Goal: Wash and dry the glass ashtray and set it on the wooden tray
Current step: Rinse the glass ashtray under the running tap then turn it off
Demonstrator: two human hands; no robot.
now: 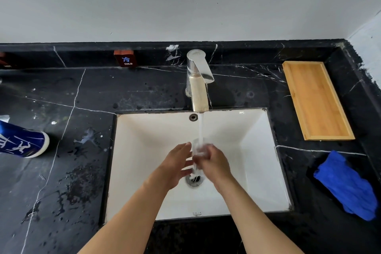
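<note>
1. Ashtray (pixel 199 148): clear glass, hard to make out, held under the running water (pixel 200 128) over the white sink (pixel 255 150), roughly above the drain (pixel 193 180).
2. My right hand (pixel 213 163) is wrapped round it, fingers curled shut on the glass from the right side. The exact contact points are blurred by the water and the glass.
3. My left hand (pixel 176 163) is spread flat, fingers apart, just left of the grip. Its fingertips look to be at the ashtray's edge, but I cannot tell if they actually touch.
4. Step in hand, as I judge it: washing. The rinse is under way, the tap (pixel 199 80) is on, and nothing is dried yet.
5. Blue cloth (pixel 346 183) lies bunched on the black counter (pixel 82 93), well off to the right of the grip and a bit nearer me. It looks unused from here.
6. Wooden tray (pixel 316 100) sits right of and beyond the grip, past the sink rim, with nothing on it.
7. Next move, my call: finish the rinse, shut the tap with the free left hand, then carry the ashtray right to the cloth.
8. That calls for a firm hold, since wet glass is likely slippery. I would keep it low over the sink until the water is off, then dry it all round before it goes on the tray.
</note>
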